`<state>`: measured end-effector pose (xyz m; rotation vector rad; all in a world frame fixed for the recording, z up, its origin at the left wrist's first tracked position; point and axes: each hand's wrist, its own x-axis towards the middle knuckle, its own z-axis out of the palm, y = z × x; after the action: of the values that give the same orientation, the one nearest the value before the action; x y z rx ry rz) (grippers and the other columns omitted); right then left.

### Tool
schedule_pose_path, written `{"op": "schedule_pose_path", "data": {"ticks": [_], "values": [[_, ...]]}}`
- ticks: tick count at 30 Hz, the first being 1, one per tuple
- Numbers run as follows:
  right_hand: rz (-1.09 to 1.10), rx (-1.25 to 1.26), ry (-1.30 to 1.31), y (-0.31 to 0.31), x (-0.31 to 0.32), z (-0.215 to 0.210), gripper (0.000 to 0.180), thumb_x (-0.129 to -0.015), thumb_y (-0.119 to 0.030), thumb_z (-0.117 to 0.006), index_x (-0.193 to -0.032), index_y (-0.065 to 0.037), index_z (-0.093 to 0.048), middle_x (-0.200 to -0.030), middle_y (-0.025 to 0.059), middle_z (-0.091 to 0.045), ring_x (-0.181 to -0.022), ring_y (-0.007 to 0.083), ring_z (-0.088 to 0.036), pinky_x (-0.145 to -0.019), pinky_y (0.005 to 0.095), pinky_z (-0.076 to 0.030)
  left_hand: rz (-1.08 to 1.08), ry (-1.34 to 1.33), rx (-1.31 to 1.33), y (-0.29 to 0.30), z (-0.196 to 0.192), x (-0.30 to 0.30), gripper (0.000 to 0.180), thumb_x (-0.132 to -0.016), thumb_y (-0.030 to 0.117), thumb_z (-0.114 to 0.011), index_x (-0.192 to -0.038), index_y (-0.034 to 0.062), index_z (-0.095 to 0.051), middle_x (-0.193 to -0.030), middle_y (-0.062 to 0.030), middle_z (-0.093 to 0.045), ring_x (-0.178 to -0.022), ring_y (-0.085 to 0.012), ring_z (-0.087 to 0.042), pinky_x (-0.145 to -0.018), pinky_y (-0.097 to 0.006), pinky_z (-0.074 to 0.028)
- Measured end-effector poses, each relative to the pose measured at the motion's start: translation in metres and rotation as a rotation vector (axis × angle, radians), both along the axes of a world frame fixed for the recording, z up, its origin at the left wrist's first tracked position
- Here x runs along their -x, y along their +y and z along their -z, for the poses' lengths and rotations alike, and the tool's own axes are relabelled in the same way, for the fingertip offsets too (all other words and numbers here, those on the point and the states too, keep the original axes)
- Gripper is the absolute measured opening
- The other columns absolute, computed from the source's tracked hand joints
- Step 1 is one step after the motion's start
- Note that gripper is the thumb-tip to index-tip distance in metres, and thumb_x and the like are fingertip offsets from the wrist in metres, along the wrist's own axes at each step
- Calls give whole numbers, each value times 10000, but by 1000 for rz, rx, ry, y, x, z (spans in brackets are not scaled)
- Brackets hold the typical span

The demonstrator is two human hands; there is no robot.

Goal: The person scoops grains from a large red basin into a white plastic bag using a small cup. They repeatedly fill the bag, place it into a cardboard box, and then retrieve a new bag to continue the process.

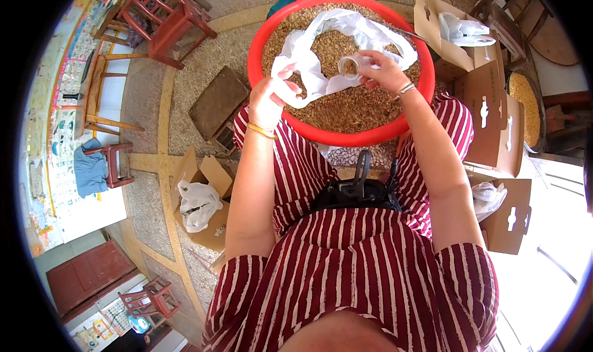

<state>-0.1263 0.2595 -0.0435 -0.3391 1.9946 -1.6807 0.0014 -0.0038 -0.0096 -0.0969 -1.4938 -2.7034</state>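
A wide red plastic tub (363, 139) full of brown grain-like bits (346, 116) stands in front of me. Over the bits lies a white plastic bag (317, 83), its mouth spread in a ring with more of the same bits inside. My left hand (272, 99) grips the bag's near left rim between thumb and fingers. In my right hand (384, 74) is a small clear plastic cup (349, 67), tilted over the bag's opening, with some bits visible in it. The fingers wrap round the cup's right side.
Cardboard boxes (483, 108) with plastic bags stand on the right, near a basket of yellow kernels (524, 108). At left are a dark flat box (217, 102), an opened carton (210, 225) holding a white bag, and red wooden chairs (167, 28). A thin rod (404, 32) crosses the tub's rim.
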Motion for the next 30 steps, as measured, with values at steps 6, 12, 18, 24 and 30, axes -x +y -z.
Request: {"op": "schedule_pose_path", "data": {"ticks": [6,12,18,24,30], "values": [[147,-379,808,-21,0,14,514,-677,-130,-654,-1162,-197,-497,-1164,137,-486,-893,299,-582,-763,360,-500,-20,-20,7,1,1,-1,465,-832,334,-519,-1123,-28,-535,-1215,-209,-488,-807,-231,-593,-646,-374,-522],[108,-482,1106,-27,-3,9,511,-675,-90,-650,-1146,-210,-494,-1196,77,-472,-873,285,-589,-736,372,-511,-5,15,10,2,2,0,442,-838,327,-511,-1111,-19,-551,-1215,-214,-486,-805,-233,-597,-651,-377,-521],[190,-387,1170,-24,2,3,519,-658,-81,-673,-1135,-194,-503,-1173,72,-484,-860,279,-586,-734,363,-510,-24,-3,-68,5,-1,1,352,-835,252,-532,-1010,-47,-591,-1157,-193,-531,-771,-243,-607,-621,-373,-525],[61,15,235,-9,-6,-12,500,-709,-112,-688,-1172,-113,-498,-1000,94,-584,-795,166,-606,-692,294,-500,-55,-6,-66,4,-3,0,371,-839,248,-528,-1025,-71,-567,-1172,-180,-525,-776,-240,-607,-620,-368,-531],[-346,-184,183,18,-20,16,426,-711,-211,-660,-1102,-76,-558,-823,61,-593,-749,139,-572,-698,276,-481,-66,24,-30,-1,4,-3,404,-852,270,-496,-1132,-19,-535,-1306,-179,-411,-828,-221,-588,-681,-370,-510]]}}
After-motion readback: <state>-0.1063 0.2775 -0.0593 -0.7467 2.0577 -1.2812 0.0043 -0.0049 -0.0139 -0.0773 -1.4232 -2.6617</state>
